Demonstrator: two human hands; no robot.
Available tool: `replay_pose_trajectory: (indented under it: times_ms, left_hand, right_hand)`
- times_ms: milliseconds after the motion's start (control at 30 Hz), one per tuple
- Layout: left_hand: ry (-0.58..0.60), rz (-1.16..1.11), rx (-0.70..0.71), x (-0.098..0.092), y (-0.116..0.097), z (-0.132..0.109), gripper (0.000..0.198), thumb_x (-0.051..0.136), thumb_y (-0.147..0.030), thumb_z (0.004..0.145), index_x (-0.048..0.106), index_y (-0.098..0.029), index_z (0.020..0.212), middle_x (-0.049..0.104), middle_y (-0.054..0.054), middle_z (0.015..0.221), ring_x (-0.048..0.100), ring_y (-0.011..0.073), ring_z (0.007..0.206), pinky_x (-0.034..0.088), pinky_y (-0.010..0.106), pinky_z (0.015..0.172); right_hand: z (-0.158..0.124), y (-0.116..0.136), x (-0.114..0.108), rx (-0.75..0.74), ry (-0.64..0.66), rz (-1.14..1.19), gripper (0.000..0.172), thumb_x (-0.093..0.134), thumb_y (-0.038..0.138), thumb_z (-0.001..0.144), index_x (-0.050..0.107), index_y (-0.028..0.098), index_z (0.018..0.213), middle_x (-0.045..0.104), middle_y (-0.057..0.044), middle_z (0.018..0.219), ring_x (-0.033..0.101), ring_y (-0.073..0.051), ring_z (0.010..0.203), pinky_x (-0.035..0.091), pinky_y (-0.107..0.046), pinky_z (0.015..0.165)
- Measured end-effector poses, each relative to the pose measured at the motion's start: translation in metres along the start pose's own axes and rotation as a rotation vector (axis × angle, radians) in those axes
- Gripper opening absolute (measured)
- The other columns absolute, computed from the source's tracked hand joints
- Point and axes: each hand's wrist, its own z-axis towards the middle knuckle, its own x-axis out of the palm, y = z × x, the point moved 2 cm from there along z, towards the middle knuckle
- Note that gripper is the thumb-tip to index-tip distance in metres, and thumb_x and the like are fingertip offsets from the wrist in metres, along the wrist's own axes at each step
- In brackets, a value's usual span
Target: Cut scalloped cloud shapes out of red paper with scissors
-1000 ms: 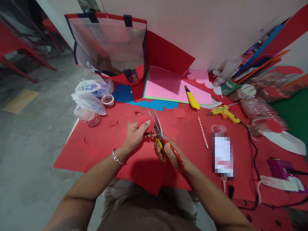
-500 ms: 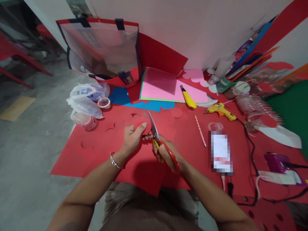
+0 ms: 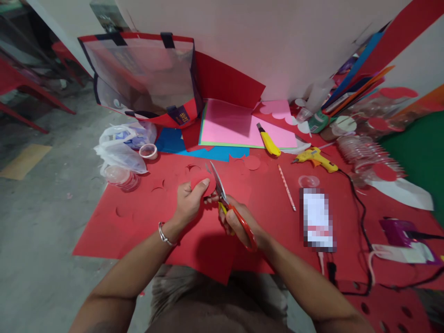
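Observation:
Near the middle of the red-covered table, my left hand [image 3: 190, 200] pinches a small red paper piece [image 3: 201, 181], its thumb on top. My right hand [image 3: 239, 217] is wrapped round the red and yellow handles of the scissors [image 3: 245, 226]. The metal blades are parted and point up and away from me, beside the paper's right edge. Thin curved red scraps [image 3: 158, 186] and a red paper disc [image 3: 252, 162] lie beyond and to the left of my hands.
A yellow cutter [image 3: 268, 141] lies on pink sheets [image 3: 229, 122]. To the right are a yellow glue gun [image 3: 317, 159], a pencil [image 3: 286, 188], a blurred-out device [image 3: 317, 219], cables and stacked clear lids [image 3: 364, 155]. Back left stand a bag [image 3: 142, 83] and a plastic bag [image 3: 121, 145].
The view has shifted slightly. Both hands keep nearly the same pose, with the paper and the parted scissors still held close together.

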Motion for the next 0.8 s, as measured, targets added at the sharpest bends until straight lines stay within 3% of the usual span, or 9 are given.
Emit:
replay_pose_trajectory:
  times_ms: [600, 800]
  left_hand:
    - [0.022, -0.016, -0.024, 0.001, 0.002, -0.001, 0.040, 0.087, -0.048, 0.083, 0.064, -0.019, 0.067, 0.065, 0.001, 0.063, 0.061, 0.0136, 0.055, 0.050, 0.024, 0.051]
    - [0.026, -0.039, -0.042, -0.003, 0.008, -0.001, 0.039, 0.087, -0.050, 0.085, 0.068, -0.019, 0.071, 0.066, 0.001, 0.065, 0.065, 0.0156, 0.058, 0.058, 0.028, 0.056]
  right_hand:
    - [-0.001, 0.008, 0.002, -0.045, -0.030, -0.015, 0.074, 0.053, 0.086, 0.106, 0.070, 0.023, 0.141, 0.051, 0.003, 0.071, 0.045, -0.016, 0.055, 0.036, -0.029, 0.052]
    - [-0.003, 0.007, 0.001, -0.032, -0.029, -0.019, 0.072, 0.054, 0.084, 0.107, 0.069, 0.023, 0.142, 0.052, 0.004, 0.068, 0.048, -0.016, 0.054, 0.039, -0.028, 0.052]
